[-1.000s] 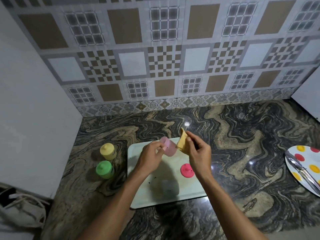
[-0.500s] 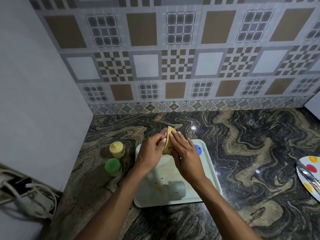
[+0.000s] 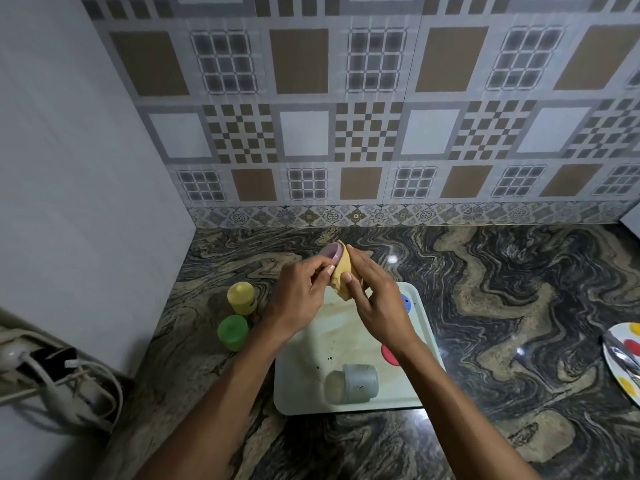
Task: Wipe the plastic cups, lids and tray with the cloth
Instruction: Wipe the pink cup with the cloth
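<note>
My left hand (image 3: 298, 296) holds a pink plastic cup (image 3: 331, 251) up over the far end of the pale tray (image 3: 301, 386). My right hand (image 3: 375, 299) presses a yellow cloth (image 3: 341, 278) against the cup's side. On the tray a clear cup (image 3: 356, 382) lies on its side near the front. A red lid (image 3: 388, 355) and a blue lid (image 3: 407, 302) lie on the tray's right part, both partly hidden by my right arm. A yellow cup (image 3: 241, 297) and a green cup (image 3: 232, 331), each with its lid on, stand on the counter left of the tray.
The dark marbled counter (image 3: 502, 306) meets a tiled wall at the back and a plain wall at the left. A white plate with coloured dots (image 3: 623, 382) holding metal cutlery (image 3: 620, 351) sits at the right edge. A socket with cables (image 3: 52, 375) hangs at lower left.
My right hand has brought the cloth against the pink cup, and both hands have moved toward the tray's far end. The view has shifted left.
</note>
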